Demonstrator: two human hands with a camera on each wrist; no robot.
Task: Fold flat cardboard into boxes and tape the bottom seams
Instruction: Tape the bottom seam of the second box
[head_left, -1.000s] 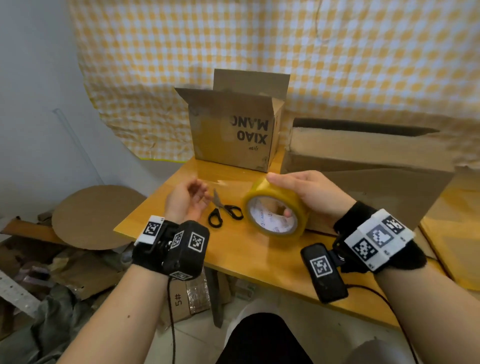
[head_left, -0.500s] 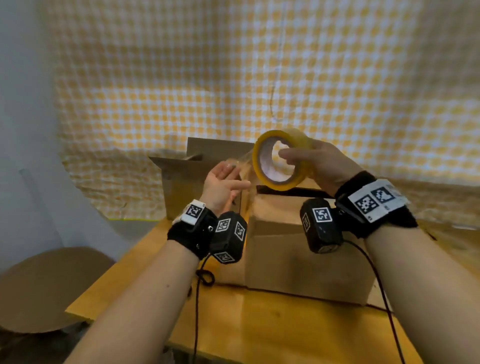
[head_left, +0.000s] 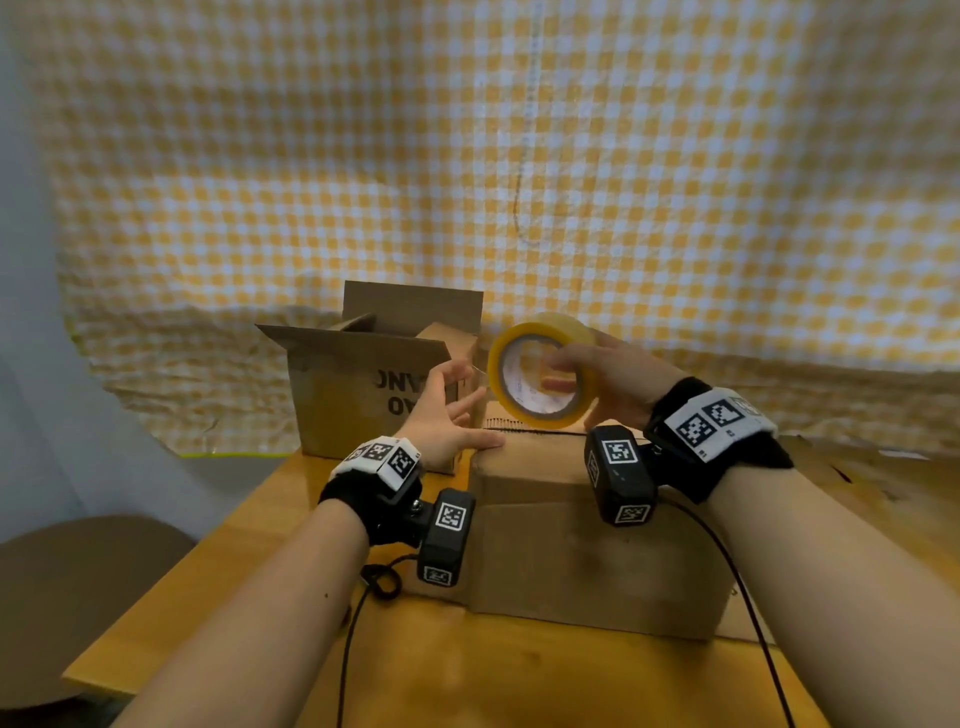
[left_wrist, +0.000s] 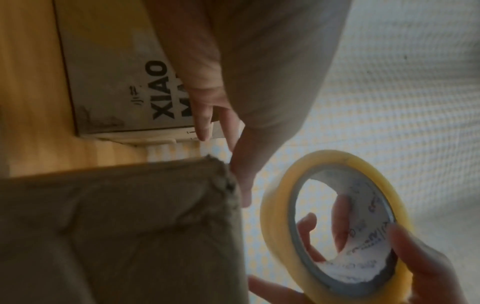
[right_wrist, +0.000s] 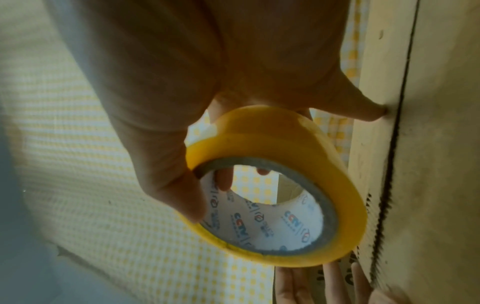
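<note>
Right hand (head_left: 613, 384) grip curled round yellow roll of packing tape (head_left: 540, 371), held on edge above far left edge of closed brown cardboard box (head_left: 597, 551), core hole facing camera, left hand (head_left: 447, 415) fingers relaxed, thumb resting on box top, orange wooden worktop (head_left: 467, 675), printed open cardboard box (head_left: 363, 395) just behind left.

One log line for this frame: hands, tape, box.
right hand grips tape roll above box | left hand open, touching box's top corner | seam untaped
</note>
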